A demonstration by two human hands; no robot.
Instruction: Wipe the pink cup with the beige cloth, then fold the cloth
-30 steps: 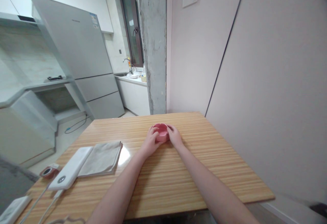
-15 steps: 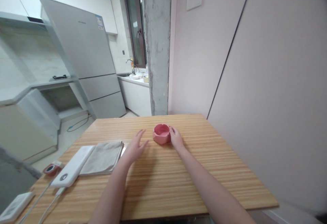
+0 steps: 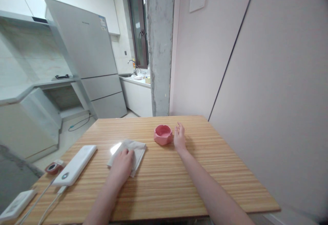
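My left hand (image 3: 123,163) is on a folded grey cloth (image 3: 139,149) on the wooden table, its fingers curled onto the fabric. The cloth lies askew, with one corner pointing towards me. Right of it stands a pink ashtray (image 3: 163,139) with a faceted outside and notches in its rim. Close by the ashtray's right side, my right hand (image 3: 179,139) is open on its edge, fingers up and slightly apart, holding nothing.
A white power bank (image 3: 75,165) with cables lies on the table's left side. Beside it are a small red-brown device (image 3: 54,167) and a white power strip (image 3: 17,204). A pink-white wall panel (image 3: 269,91) rises along the right; a fridge (image 3: 82,47) stands beyond the table.
My left hand has come down onto the cloth, which has shifted right, away from the power bank, and turned. My right hand has let go of the ashtray and moved slightly right.
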